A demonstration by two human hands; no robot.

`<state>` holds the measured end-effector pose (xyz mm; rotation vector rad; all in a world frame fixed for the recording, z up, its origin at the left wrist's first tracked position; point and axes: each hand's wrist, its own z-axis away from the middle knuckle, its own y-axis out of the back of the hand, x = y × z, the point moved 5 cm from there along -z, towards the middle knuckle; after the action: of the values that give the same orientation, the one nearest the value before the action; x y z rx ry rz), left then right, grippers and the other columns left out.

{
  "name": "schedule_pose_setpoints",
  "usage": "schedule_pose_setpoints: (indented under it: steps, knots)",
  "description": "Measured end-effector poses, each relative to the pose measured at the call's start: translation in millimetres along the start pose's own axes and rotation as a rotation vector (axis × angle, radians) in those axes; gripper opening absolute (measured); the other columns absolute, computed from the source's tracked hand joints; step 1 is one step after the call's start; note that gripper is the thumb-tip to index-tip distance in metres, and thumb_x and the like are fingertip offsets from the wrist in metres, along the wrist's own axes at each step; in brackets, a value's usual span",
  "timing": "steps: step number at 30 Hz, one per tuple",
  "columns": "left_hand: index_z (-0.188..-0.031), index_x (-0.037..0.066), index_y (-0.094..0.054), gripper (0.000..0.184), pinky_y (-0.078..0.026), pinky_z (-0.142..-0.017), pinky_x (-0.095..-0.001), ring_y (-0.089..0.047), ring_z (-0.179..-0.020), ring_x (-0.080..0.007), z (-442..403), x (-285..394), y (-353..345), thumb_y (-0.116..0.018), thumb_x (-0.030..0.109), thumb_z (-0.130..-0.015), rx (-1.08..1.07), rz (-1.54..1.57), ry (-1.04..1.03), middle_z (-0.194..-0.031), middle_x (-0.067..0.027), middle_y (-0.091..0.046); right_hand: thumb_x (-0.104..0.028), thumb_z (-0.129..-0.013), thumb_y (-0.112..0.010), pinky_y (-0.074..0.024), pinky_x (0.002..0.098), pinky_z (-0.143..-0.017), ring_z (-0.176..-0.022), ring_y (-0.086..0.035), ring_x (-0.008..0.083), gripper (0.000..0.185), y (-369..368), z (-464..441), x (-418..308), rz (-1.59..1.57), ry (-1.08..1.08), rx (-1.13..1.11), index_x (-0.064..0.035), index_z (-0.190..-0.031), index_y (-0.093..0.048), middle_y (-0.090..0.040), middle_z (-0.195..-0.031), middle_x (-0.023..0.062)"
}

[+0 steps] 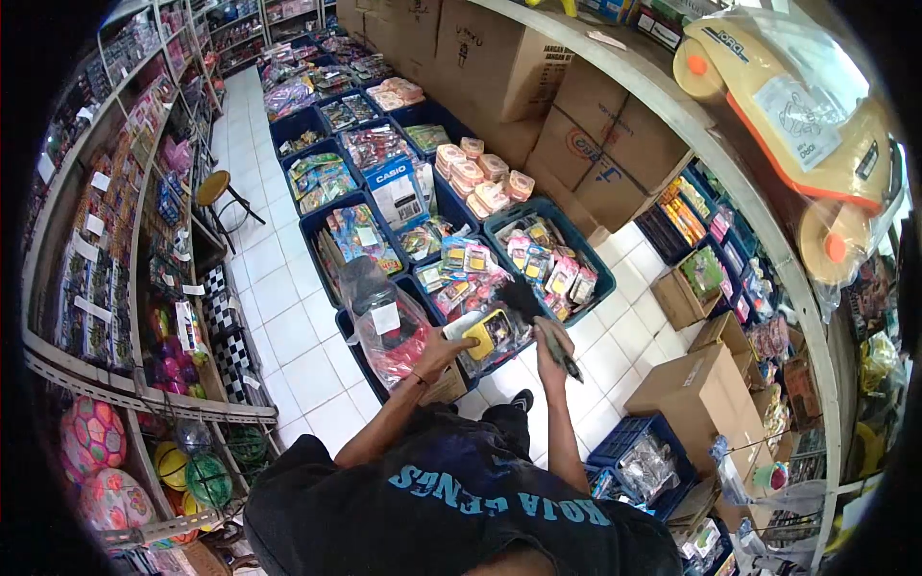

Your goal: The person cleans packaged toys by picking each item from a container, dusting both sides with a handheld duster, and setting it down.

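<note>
My left hand point(442, 352) grips the edge of a clear blister pack point(491, 332) with a yellow item inside, over the front crates. In my right hand point(553, 355) is the handle of a brush with dark, bushy bristles point(519, 299). The bristles are close to the pack's upper right side; I cannot tell whether they touch it. Just left of my left hand stands a plastic-wrapped red and black item point(386, 322) bearing a white label. More small colourful packs point(465, 259) lie in the crate beyond my hands.
Blue crates point(597, 253) of packaged goods run away across the white tiled floor. A blue Casio box point(395, 192) stands among them. Cardboard boxes point(605, 139) are stacked behind. Shelves line both sides, with balls point(94, 432) at lower left and a stool point(213, 189) in the aisle.
</note>
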<state>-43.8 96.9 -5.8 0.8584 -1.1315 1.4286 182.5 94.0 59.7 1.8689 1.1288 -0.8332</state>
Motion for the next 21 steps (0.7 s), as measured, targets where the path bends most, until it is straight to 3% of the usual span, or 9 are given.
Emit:
schedule_pose_setpoints:
  steps: [2, 5, 6, 8, 9, 10, 12, 16, 21]
  knots:
    - [-0.101, -0.001, -0.065, 0.031, -0.052, -0.072, -0.0306, -0.065, -0.078, -0.0166, 2.8, -1.5, 0.3, -0.075, 0.012, -0.075, 0.05, 0.136, 0.016, -0.09, -0.0053, -0.068, -0.008, -0.088, -0.062, -0.0416, 0.0234, -0.058, -0.064, -0.049, 0.008, 0.02, 5.8, 1.8, 9.5, -0.077, -0.13, 0.019, 0.0025, -0.105, -0.066, -0.061, -0.083, 0.0038]
    - [-0.12, 0.002, -0.054, 0.046, -0.053, -0.076, -0.0323, -0.065, -0.087, -0.0187, -4.9, -16.0, 4.5, -0.073, 0.008, -0.078, 0.045, 0.273, 0.008, -0.104, -0.0072, -0.065, -0.008, -0.088, -0.063, -0.0435, 0.0236, -0.059, -0.066, -0.052, 0.0094, 0.02, 0.8, 4.9, -6.0, -0.098, -0.144, -0.107, 0.0029, -0.105, -0.066, -0.064, -0.095, 0.0075]
    - [-0.119, 0.002, -0.053, 0.045, -0.054, -0.075, -0.0325, -0.065, -0.087, -0.0187, -8.1, -20.6, 5.3, -0.072, 0.008, -0.079, 0.046, 0.257, 0.024, -0.104, -0.0072, -0.065, -0.008, -0.088, -0.063, -0.0438, 0.0234, -0.059, -0.067, -0.053, 0.0096, 0.02, -3.8, 7.3, -12.7, -0.129, -0.151, -0.148, 0.0029, -0.104, -0.066, -0.065, -0.097, 0.0082]
    - [-0.117, 0.003, -0.051, 0.042, -0.055, -0.074, -0.0328, -0.065, -0.086, -0.0187, -12.2, -27.1, 4.7, -0.071, 0.009, -0.081, 0.046, 0.225, 0.059, -0.104, -0.0071, -0.064, -0.008, -0.084, -0.066, -0.0488, 0.0302, -0.083, -0.089, -0.063, 0.0194, 0.024, -15.7, 10.7, -38.1, -0.067, -0.033, -0.263, 0.004, -0.104, -0.066, -0.067, -0.106, 0.0132]
    - [-0.108, -0.002, -0.06, 0.031, -0.053, -0.066, -0.0293, -0.066, -0.079, -0.0164, -10.7, -23.7, 5.1, -0.07, 0.016, -0.084, 0.077, 0.143, 0.002, -0.096, -0.0076, -0.067, -0.006, -0.083, -0.066, -0.0474, 0.0311, -0.087, -0.093, -0.063, 0.0211, 0.024, -23.2, 14.2, -37.1, -0.053, -0.059, -0.279, 0.004, -0.105, -0.066, -0.067, -0.106, 0.0139]
    - [-0.11, -0.001, -0.057, 0.032, -0.054, -0.069, -0.0304, -0.066, -0.082, -0.0171, -10.5, -23.1, 4.8, -0.07, 0.014, -0.084, 0.075, 0.143, 0.011, -0.098, -0.0078, -0.066, -0.005, -0.083, -0.066, -0.046, 0.0321, -0.091, -0.097, -0.063, 0.0228, 0.024, -28.6, 17.9, -33.1, -0.039, -0.086, -0.294, 0.0041, -0.105, -0.066, -0.067, -0.106, 0.0146]
    - [-0.115, 0.001, -0.05, 0.037, -0.056, -0.074, -0.0324, -0.065, -0.086, -0.0185, -12.2, -22.6, 5.3, -0.069, 0.009, -0.084, 0.069, 0.143, 0.028, -0.103, -0.0084, -0.064, -0.004, -0.083, -0.064, -0.0476, 0.0313, -0.086, -0.094, -0.063, 0.0229, 0.023, -29.0, 18.2, -12.8, -0.013, -0.015, -0.23, 0.0033, -0.105, -0.066, -0.067, -0.101, 0.0148]
    - [-0.118, 0.001, -0.051, 0.038, -0.056, -0.073, -0.0316, -0.065, -0.087, -0.0184, -19.9, -38.7, 6.1, -0.068, 0.008, -0.085, 0.009, 0.22, -0.036, -0.104, -0.0088, -0.064, 0.001, -0.084, -0.062, -0.0486, 0.0296, -0.08, -0.089, -0.063, 0.0221, 0.021, -12.1, 9.0, -0.1, 0.088, 0.013, -0.009, 0.003, -0.104, -0.066, -0.066, -0.096, 0.0141]
    - [-0.108, -0.002, -0.061, 0.031, -0.053, -0.072, -0.0308, -0.064, -0.085, -0.0153, -20.0, -36.4, 8.5, -0.07, 0.016, -0.085, 0.072, 0.079, -0.063, -0.098, -0.0068, -0.067, 0.009, -0.073, -0.065, -0.0483, 0.0297, -0.084, -0.095, -0.062, 0.0232, 0.041, -27.7, 6.4, -33.4, 0.067, 0.014, -0.201, -0.002, -0.112, -0.065, -0.061, -0.108, 0.0136]
